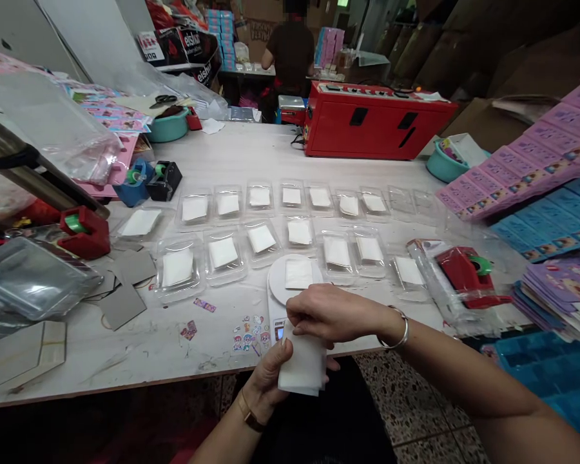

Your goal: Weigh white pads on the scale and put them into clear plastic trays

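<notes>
My left hand (270, 376) is closed round a stack of white sheets (302, 367) at the table's front edge. Over the top end of that stack, my right hand (319, 312) has its fingers bent and pressed on the sheets. Just beyond is a small white scale (274, 283) with a round plate, and a white square pile (298, 274) lies on it. Two rows of clear plastic trays, most with white squares in them, stand behind and beside the scale, among them one tray (178, 267) at the left and one (338, 251) at the right.
Tape dispensers (468, 277) stand right and left (84, 232). Grey cards (123, 306) and stickers (251, 335) lie front left. A red machine (377, 122) is at the back, pink and blue boxes (526, 154) at the right. Beyond the table, a person (292, 55) stands.
</notes>
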A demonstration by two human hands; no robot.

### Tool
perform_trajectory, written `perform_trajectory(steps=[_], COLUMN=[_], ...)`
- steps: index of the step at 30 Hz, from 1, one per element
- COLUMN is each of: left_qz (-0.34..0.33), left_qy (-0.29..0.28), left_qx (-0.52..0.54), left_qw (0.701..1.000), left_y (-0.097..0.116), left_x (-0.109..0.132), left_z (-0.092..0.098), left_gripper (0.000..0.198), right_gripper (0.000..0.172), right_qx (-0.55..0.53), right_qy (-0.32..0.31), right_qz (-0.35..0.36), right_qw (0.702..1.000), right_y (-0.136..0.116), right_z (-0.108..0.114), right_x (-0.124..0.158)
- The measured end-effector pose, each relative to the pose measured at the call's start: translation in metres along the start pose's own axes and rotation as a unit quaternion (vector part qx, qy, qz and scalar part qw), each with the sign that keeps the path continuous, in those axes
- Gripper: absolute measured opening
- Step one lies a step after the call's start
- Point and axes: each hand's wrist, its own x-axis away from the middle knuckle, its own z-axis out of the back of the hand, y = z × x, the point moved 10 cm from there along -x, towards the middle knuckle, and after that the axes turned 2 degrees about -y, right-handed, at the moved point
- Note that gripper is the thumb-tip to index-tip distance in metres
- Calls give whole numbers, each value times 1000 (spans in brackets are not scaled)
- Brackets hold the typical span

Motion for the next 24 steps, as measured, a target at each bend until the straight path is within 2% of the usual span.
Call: perform_trajectory(steps=[4,8,11,13,15,17,19,24], left_qz=[16,23,17,-9,-42,-68,-97,-157], left_qy=[-14,-12,-5,18,51,84,116,193], left_qx=[-7,2,14,34,53,60,61,56], left_qw=[1000,1000,1000,999,996,992,987,967], left_y=[-5,-11,-12,-6,5,17,32,62], left_x=[-1,-1,4,13,27,43,58,84], left_z=[0,1,1,6,15,25,36,57], left_gripper=[64,36,35,46,55,57,55,55], right_gripper=[6,3,7,9,17,17,12,10], right_qx=[-9,-19,-27,40,142,219,261,280], right_qy=[22,71,175,280,344,347,331,308], right_qz=[5,19,-9,-72,-115,-110,-86,-73], right_qw=[1000,997,984,957,921,905,903,906], right_y=[-3,-3,20,46,63,68,67,72], right_z=[-1,1,11,22,25,18,9,2], right_x=[-1,7,23,39,48,42,29,5])
